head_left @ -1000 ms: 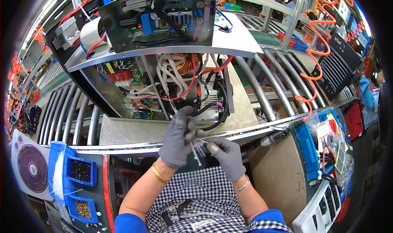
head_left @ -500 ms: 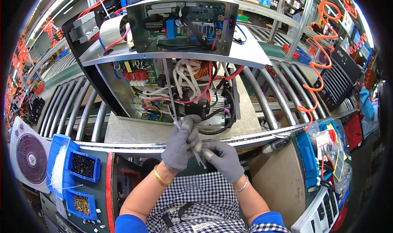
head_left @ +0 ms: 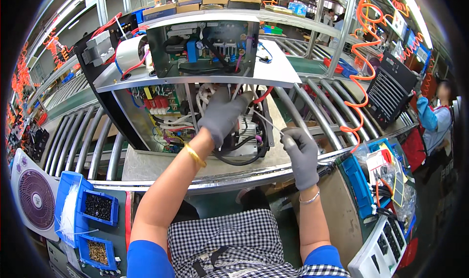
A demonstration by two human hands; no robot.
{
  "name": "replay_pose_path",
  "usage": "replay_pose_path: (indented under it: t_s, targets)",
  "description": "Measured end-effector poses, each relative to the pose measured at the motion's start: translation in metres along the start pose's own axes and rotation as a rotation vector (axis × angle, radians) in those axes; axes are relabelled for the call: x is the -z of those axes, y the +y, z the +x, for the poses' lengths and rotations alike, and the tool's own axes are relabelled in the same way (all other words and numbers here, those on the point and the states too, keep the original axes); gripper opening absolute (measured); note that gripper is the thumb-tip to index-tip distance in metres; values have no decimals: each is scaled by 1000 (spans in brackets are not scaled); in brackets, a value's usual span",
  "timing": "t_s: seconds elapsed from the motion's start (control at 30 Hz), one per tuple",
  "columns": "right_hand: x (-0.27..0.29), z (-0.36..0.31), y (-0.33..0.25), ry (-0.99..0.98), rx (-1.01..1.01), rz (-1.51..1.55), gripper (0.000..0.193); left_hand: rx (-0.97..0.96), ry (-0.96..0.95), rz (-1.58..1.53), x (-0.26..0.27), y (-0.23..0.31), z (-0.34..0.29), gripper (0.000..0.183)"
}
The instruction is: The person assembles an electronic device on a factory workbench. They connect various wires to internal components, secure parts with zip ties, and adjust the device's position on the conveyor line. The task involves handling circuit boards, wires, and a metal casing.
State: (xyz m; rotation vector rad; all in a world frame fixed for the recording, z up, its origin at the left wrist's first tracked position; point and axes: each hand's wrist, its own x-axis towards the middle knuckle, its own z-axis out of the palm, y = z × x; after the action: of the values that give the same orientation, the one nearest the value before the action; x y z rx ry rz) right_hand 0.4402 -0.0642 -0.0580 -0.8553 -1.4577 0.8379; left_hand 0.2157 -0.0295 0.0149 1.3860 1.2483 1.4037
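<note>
An open metal power unit (head_left: pixel 171 85) stands before me with its wiring exposed. My left hand (head_left: pixel 222 114), in a grey glove, reaches in among the thick white wires (head_left: pixel 204 93) and looks closed, its fingertips partly hidden. A white strip like a cable tie (head_left: pixel 236 91) sticks up between its fingers. From the wires a thin white cable tie (head_left: pixel 267 119) slants out towards my right hand (head_left: pixel 300 155), also gloved, which pinches its free end to the right of the unit. A circuit board in a metal box (head_left: pixel 200 48) sits on top of the unit.
Metal rollers (head_left: pixel 88 141) run either side. At left are a fan (head_left: pixel 36 195), a blue bin of white cable ties (head_left: pixel 71 204) and blue trays of black (head_left: pixel 116 207) and brass-coloured small parts (head_left: pixel 115 253). A coiled orange hose (head_left: pixel 364 82) hangs right; a person (head_left: pixel 435 116) stands beyond.
My left hand has moved up and forward from the unit's front edge into the wiring. My right hand has moved up and right, with the cable tie now stretched out from the wires.
</note>
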Motion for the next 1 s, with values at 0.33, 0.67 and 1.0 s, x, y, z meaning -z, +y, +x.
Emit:
replay_pose_path:
  t_s: [0.33,0.67,1.0]
  targets:
    - [-9,7,4,19,-9,102,21,103,-120,125,13,6,-5,27]
    - [-23,60,-24,170,305,-503,18,-281,214,347,-13,-35,-5,42]
    - [-47,104,-27,-124,651,-842,15,-45,-123,52,11,-15,-11,29]
